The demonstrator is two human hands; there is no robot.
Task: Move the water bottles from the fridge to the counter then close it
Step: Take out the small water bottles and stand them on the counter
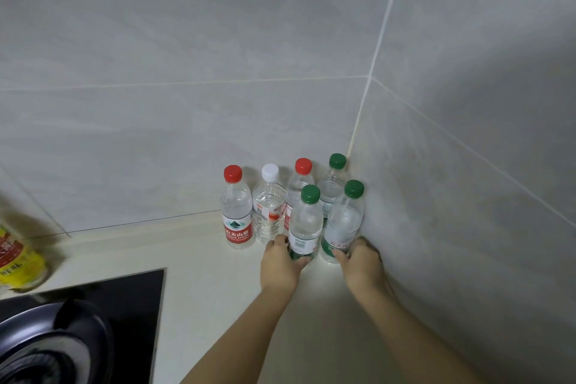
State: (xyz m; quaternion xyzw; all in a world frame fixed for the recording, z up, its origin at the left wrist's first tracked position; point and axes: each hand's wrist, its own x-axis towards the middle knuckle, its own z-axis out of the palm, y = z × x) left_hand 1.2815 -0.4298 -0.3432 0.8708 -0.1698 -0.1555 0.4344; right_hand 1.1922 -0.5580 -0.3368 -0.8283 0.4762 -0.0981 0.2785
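Several clear water bottles stand upright in the corner of a pale counter [218, 296]. At the back are a red-capped bottle [237, 212], a white-capped bottle [269, 212], another red-capped bottle [300, 179] and a green-capped bottle [334, 181]. In front, my left hand [280, 265] grips the base of a green-capped bottle [307, 224]. My right hand [361, 262] grips the base of a second green-capped bottle [344, 221], close to the right wall. Both held bottles rest on or just above the counter. The fridge is out of view.
Grey tiled walls [452, 196] meet in the corner behind the bottles. A black glass hob [137, 299] with a dark pan [53, 340] fills the lower left. A yellow-labelled bottle [18, 259] stands at the left edge.
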